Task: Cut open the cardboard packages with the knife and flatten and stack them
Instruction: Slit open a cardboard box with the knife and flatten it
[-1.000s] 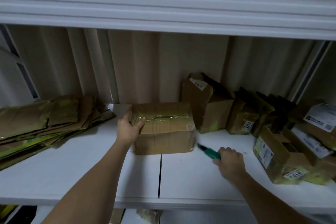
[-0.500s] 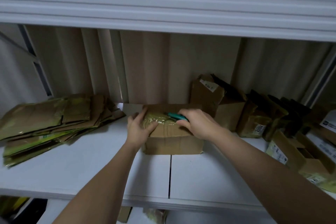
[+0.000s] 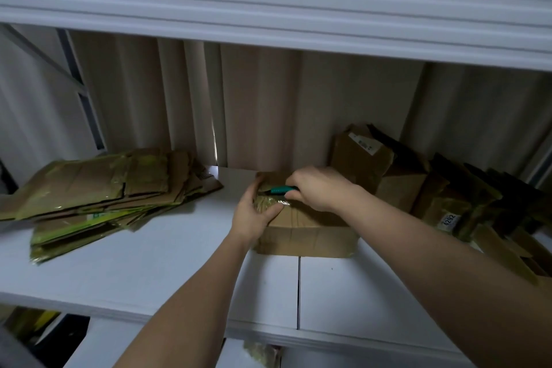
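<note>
Left hand [image 3: 254, 215] grips taped box [image 3: 304, 233] corner; right hand [image 3: 321, 188] clenches teal knife [image 3: 282, 189]. Best: shallow cut along tape, blade clear of left fingers.

The right hand [image 3: 321, 188] is covering most of the teal-handled knife [image 3: 282, 189], its blade hiding against the brown taped cardboard box [image 3: 304, 236]; the frame's right edge is cutting off the dark heap of unopened cardboard packages [image 3: 478, 203]
</note>
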